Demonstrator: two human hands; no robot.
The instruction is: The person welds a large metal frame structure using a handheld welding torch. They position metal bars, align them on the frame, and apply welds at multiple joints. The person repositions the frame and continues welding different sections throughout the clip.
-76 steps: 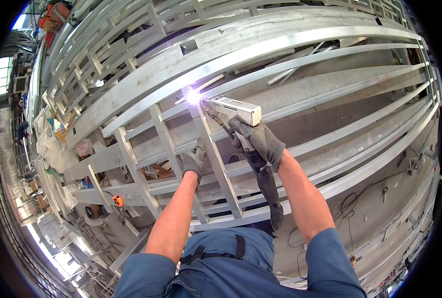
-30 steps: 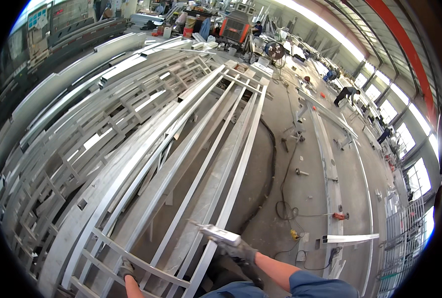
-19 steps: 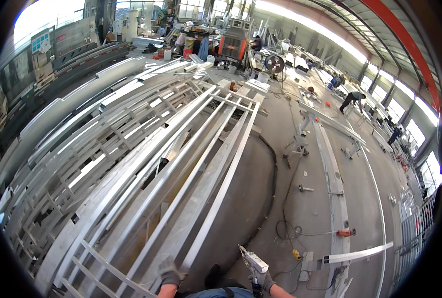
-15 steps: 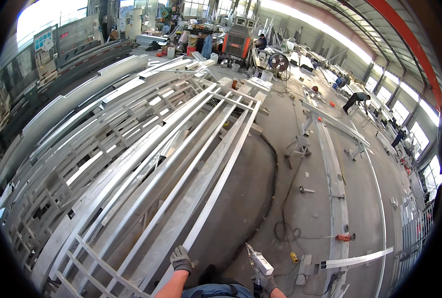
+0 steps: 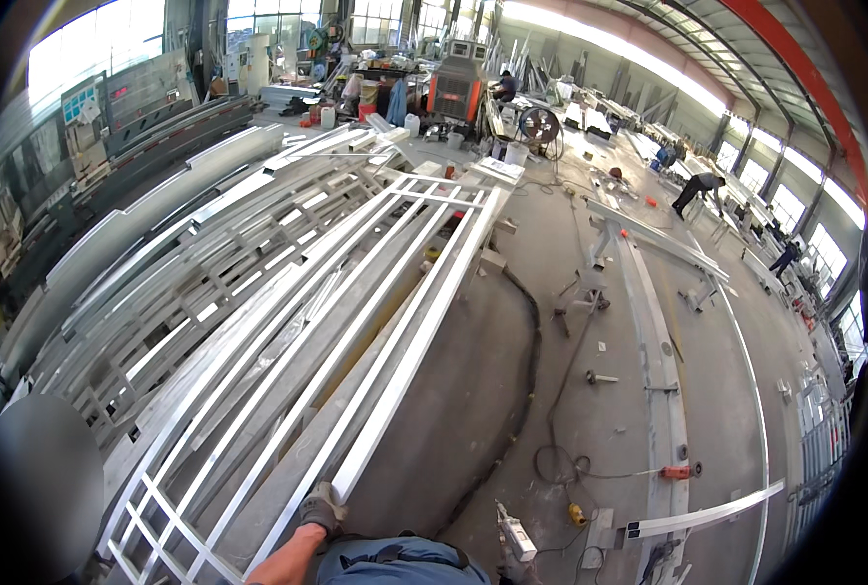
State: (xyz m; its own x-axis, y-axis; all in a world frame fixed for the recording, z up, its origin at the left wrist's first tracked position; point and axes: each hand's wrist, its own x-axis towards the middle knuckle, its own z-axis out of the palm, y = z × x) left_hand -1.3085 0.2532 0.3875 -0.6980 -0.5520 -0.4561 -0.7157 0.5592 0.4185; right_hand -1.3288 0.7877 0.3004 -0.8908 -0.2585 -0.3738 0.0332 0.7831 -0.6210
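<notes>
A long light metal frame (image 5: 391,429) of parallel rails and crossbars lies slanting away from me over a stack of metal profiles. My left hand (image 5: 323,509), in a grey work glove, is closed round the frame's right-hand rail near its close end. At the bottom, right of my body, a white hand-held power tool (image 5: 516,536) with a slim tip points forward. My gloved right hand (image 5: 518,571) is closed on its lower part, partly cut off by the picture edge. The tool's exact kind is unclear.
Ladder-like metal frames (image 5: 210,258) fill the left. A dark cable (image 5: 533,380) curves across the floor. On the right lie a red angle grinder (image 5: 680,472), a square metal tube (image 5: 707,513) and a long metal beam (image 5: 653,356). Another person (image 5: 697,190) bends over far right.
My left hand and the frame's near rail have shifted left and nearer to me. The tool in my right hand sits slightly lower. A blurred grey shape now shows at lower left.
</notes>
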